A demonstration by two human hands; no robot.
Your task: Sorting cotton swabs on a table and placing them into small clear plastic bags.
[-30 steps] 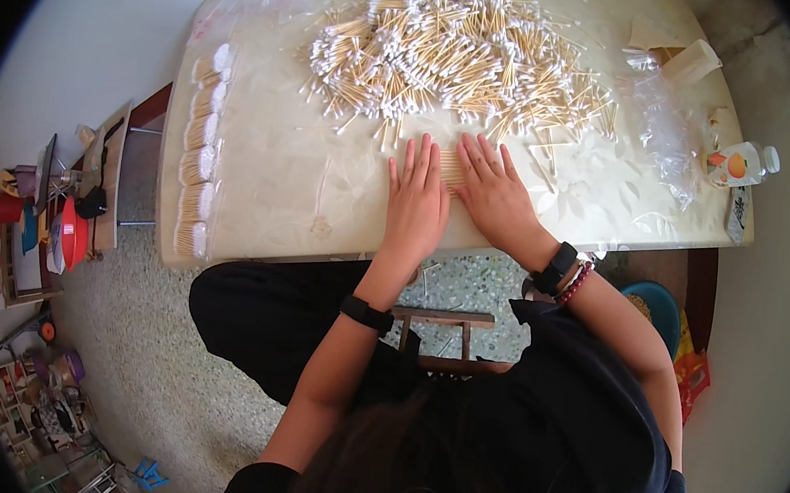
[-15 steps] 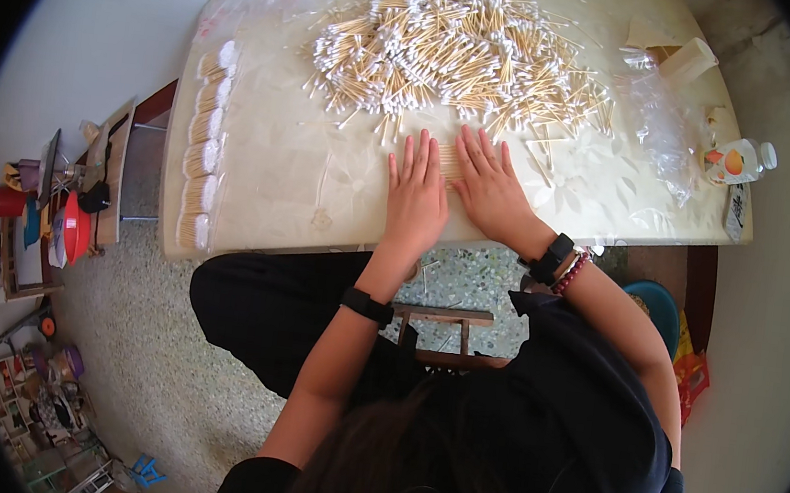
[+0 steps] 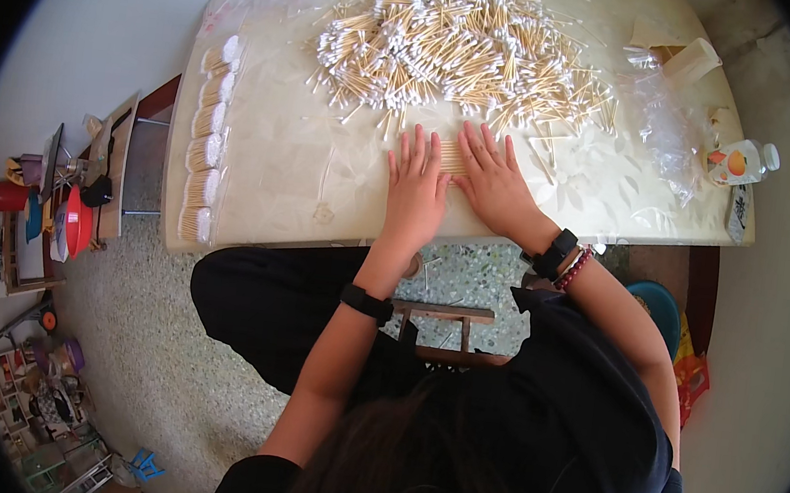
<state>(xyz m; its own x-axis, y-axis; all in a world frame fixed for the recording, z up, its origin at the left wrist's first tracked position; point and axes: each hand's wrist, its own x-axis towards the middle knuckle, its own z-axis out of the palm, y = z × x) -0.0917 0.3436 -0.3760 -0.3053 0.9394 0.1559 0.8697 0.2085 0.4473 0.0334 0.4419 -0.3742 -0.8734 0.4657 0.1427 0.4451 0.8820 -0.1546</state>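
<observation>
Both palms lie low over the table near its front edge, one on each side of a small row of cotton swabs [image 3: 452, 159]. My left hand [image 3: 416, 188] has its fingers stretched out over the left ends of that row. From the right, my right hand [image 3: 496, 185] covers the other ends, its fingers spread and flat. Only the wooden middles of the swabs show between the hands; their tips are hidden. Just beyond my fingertips lies a big loose heap of cotton swabs [image 3: 464, 52] with white tips and pale wooden sticks.
Several swab bundles [image 3: 205, 151] line the left edge of the table [image 3: 293, 207]. Clear plastic bags [image 3: 662, 130] lie at the right, beside a bottle [image 3: 743, 162] with an orange fruit picture. A wooden stool [image 3: 446, 312] stands under the table's front edge.
My hands stay flat beside the row of swabs, with only a slight shift of the fingers. The view has moved a little; nothing was picked up or let go.
</observation>
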